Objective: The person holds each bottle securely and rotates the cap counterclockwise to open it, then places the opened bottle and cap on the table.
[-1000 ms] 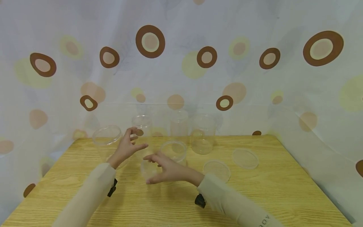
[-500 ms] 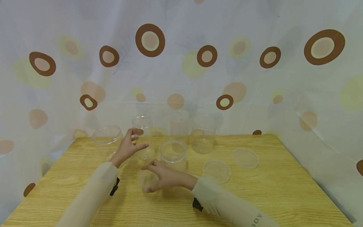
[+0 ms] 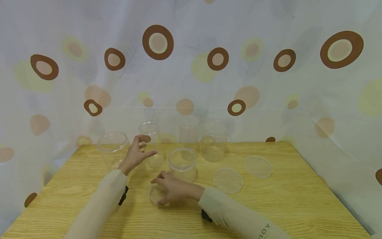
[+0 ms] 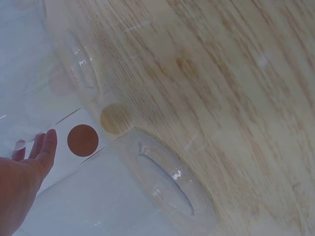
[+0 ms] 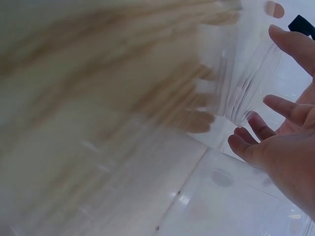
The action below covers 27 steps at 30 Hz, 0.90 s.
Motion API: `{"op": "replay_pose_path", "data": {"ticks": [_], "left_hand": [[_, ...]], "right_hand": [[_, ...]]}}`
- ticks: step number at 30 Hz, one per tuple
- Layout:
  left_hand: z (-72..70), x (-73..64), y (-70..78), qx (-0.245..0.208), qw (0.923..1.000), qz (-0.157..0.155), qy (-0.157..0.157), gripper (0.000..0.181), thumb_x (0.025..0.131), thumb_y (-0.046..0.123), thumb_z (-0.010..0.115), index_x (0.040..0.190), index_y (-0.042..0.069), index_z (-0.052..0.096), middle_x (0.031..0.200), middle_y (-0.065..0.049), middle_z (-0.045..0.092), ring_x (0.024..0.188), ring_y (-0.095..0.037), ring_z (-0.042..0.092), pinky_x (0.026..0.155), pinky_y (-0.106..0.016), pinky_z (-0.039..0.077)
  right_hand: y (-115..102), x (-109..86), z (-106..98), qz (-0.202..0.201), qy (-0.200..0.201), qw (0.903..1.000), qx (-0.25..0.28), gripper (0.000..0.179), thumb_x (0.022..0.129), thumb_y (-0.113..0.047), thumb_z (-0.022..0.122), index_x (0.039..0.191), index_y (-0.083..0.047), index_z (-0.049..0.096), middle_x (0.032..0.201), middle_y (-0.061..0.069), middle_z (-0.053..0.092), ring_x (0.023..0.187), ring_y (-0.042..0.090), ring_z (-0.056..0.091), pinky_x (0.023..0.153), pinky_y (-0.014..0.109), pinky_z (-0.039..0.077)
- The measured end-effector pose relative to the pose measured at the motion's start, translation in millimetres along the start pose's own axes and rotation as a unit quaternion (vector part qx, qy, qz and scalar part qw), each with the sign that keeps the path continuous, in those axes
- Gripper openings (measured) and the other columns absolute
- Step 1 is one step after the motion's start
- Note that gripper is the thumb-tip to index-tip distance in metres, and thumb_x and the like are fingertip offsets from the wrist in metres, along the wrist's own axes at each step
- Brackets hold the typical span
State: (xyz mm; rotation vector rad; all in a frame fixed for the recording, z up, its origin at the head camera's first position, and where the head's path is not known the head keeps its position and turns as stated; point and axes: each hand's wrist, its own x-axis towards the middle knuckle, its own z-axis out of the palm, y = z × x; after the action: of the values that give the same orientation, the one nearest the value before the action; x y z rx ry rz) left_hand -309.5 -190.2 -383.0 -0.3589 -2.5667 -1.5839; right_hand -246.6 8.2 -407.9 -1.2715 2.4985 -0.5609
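My right hand (image 3: 176,187) is low over the table, thumb and fingertips pinching the edge of a clear round lid (image 3: 154,196). In the right wrist view, the fingers curve beside a clear ridged rim (image 5: 246,91). Behind it to the right stands a short clear jar (image 3: 182,172). My left hand (image 3: 135,154) hovers with thumb and fingers spread, overlapping a tall clear jar (image 3: 153,149) in the head view. Its fingers (image 4: 47,150) extend loosely in the left wrist view. A wide clear jar (image 3: 111,147) is left of it.
Two more clear jars stand at the back: a tall narrow one (image 3: 189,132) and a wider one (image 3: 213,146). Clear lids lie on the right, one nearer (image 3: 228,181), one farther (image 3: 258,166). A patterned cloth (image 3: 191,66) hangs behind the wooden table (image 3: 283,199).
My right hand has come down and nearer the front of the table, bringing the lid along. The left hand has stayed almost in place beside the tall jar.
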Motion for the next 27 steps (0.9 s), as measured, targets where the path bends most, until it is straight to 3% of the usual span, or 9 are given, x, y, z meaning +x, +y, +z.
{"op": "replay_pose_path", "data": {"ticks": [15,22,27], "left_hand": [[-1.4,2.4,-0.4,0.028,0.9995,-0.014,-0.005,0.083,0.080,0.022,0.071,0.139,0.007,0.014,0.141,-0.024,0.026,0.126,-0.048,0.033,0.096,-0.054,0.039],[-1.6,1.1,1.2,0.042,0.9988,-0.022,-0.010,0.085,0.081,0.024,0.070,0.142,0.008,0.012,0.143,-0.024,0.023,0.128,-0.047,0.032,0.097,-0.054,0.038],[-1.1,-0.7,5.3,0.055,0.9973,-0.043,-0.021,0.096,0.081,0.030,0.069,0.145,0.008,0.001,0.148,-0.024,0.015,0.132,-0.045,0.025,0.100,-0.056,0.034]], "right_hand": [[0.1,2.0,3.3,-0.015,0.003,0.9981,-0.060,0.073,0.076,-0.039,0.072,0.135,-0.010,0.039,0.122,0.004,0.040,0.106,0.013,0.036,0.087,0.019,0.039],[-1.1,1.6,3.0,-0.008,-0.001,0.9980,-0.062,0.074,0.077,-0.040,0.071,0.136,-0.010,0.037,0.126,0.004,0.038,0.109,0.015,0.035,0.089,0.020,0.039],[-4.3,-1.7,-1.5,-0.007,-0.001,0.9985,-0.054,0.076,0.077,-0.039,0.070,0.138,-0.011,0.033,0.132,0.005,0.035,0.117,0.017,0.033,0.094,0.025,0.040]]}}
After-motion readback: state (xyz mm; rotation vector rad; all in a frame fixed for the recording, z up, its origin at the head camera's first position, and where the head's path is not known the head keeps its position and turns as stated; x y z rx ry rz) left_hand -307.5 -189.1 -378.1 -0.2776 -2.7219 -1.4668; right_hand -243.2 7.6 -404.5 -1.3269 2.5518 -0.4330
